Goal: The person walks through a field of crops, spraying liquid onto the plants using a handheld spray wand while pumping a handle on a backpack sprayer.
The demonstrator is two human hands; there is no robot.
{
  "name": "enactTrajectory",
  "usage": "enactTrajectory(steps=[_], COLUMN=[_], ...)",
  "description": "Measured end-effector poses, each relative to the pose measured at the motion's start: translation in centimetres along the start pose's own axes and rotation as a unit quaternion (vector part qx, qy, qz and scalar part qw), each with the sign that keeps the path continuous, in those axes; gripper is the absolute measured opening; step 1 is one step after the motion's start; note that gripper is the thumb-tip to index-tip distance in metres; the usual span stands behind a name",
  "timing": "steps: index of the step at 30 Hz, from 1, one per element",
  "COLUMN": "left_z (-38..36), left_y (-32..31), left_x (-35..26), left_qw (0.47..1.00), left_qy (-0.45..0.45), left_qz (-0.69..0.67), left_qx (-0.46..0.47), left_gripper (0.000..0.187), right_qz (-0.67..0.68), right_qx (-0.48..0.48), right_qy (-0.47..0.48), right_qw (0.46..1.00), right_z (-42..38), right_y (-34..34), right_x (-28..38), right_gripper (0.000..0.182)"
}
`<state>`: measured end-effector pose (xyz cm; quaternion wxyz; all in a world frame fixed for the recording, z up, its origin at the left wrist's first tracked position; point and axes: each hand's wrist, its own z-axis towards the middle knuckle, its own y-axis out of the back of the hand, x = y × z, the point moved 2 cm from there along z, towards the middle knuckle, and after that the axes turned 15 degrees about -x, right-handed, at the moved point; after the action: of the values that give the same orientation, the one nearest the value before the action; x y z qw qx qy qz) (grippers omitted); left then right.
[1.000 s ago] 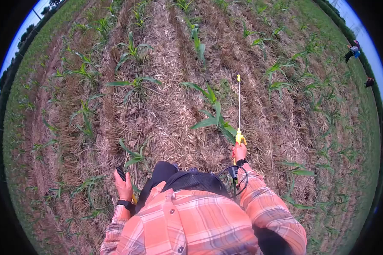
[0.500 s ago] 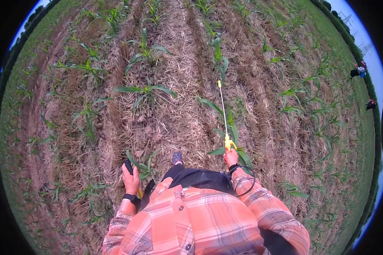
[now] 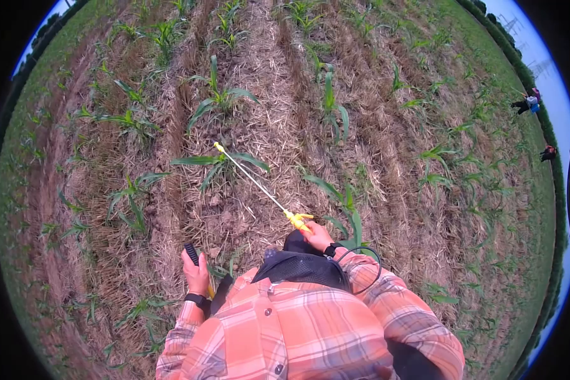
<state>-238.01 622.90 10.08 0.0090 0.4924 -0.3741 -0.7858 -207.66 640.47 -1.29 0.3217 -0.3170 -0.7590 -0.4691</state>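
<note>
My right hand (image 3: pixel 319 237) is closed around the yellow handle of a spray wand (image 3: pixel 257 184). The thin pale lance points forward and left. Its yellow nozzle (image 3: pixel 219 147) appears over the middle of a young corn plant (image 3: pixel 196 161); the gap between them is hard to judge. A dark hose (image 3: pixel 379 261) loops beside my right wrist. On the left, my left hand (image 3: pixel 197 275) grips a lever with a black ribbed handle (image 3: pixel 191 254), held low beside my body. Part of a yellow shaft shows below that hand.
Rows of young corn run ahead, with another corn plant (image 3: pixel 218 99) farther up the same row and one (image 3: pixel 354 218) near my right hand. Dry straw (image 3: pixel 269 120) covers the soil. Other people (image 3: pixel 529 103) stand far off at the right edge.
My right hand has swung the spray wand left, from the right-hand row to the corn plant left of centre. My left hand keeps its grip on the lever. The view has shifted slightly forward.
</note>
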Motion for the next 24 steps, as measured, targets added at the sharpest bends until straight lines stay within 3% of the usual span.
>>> enactTrajectory(steps=[9,10,13,14,15,17,18,19,21,23,24], left_z=[5.8,6.6,9.1,9.9,10.8,12.1,12.8,13.6,14.8,16.0,16.5], left_y=[-4.4,-5.4,-8.2,-9.3,-10.3,-12.3,-13.3,-14.3,-16.2,-17.8,-19.1], left_x=[-1.0,-0.8,-4.0,-3.9,-4.8,-6.9,-7.1,-7.0,-7.7,-9.5,-7.6], left_qw=[0.999,0.997,0.994,0.997,0.997,0.994,0.999,0.996,0.991,0.999,0.993], left_qy=[0.021,-0.039,-0.072,-0.022,-0.028,-0.085,-0.023,-0.072,-0.116,-0.037,-0.115], left_qz=[0.041,0.051,0.072,0.071,0.068,0.069,0.043,0.057,0.062,0.015,0.025], left_qx=[-0.016,-0.044,-0.041,-0.012,-0.008,-0.021,0.01,-0.002,-0.024,0.022,-0.013], left_gripper=[0.036,0.037,0.038,0.038,0.038,0.036,0.035,0.033,0.033,0.035,0.035], right_qz=[0.023,0.04,0.064,0.066,0.068,0.075,0.113,0.15,0.13,0.154,0.156], right_qx=[-0.031,-0.052,-0.092,-0.11,-0.13,-0.15,-0.155,-0.162,-0.197,-0.204,-0.216], right_qy=[-0.055,-0.066,-0.103,-0.098,-0.093,-0.116,-0.154,-0.191,-0.164,-0.191,-0.192], right_qw=[0.998,0.996,0.988,0.987,0.985,0.979,0.969,0.956,0.958,0.948,0.944], right_z=[8.9,10.2,13.4,15.0,16.1,17.7,18.0,18.7,21.6,23.0,24.0], right_y=[1.4,1.9,4.4,5.0,5.9,7.9,9.3,10.7,11.2,13.1,13.7], right_x=[-0.8,-1.5,-2.0,-3.2,-3.1,-3.2,-2.1,-1.3,-4.6,-4.2,-4.6], right_gripper=[0.019,0.018,0.016,0.016,0.015,0.015,0.016,0.017,0.017,0.023,0.026])
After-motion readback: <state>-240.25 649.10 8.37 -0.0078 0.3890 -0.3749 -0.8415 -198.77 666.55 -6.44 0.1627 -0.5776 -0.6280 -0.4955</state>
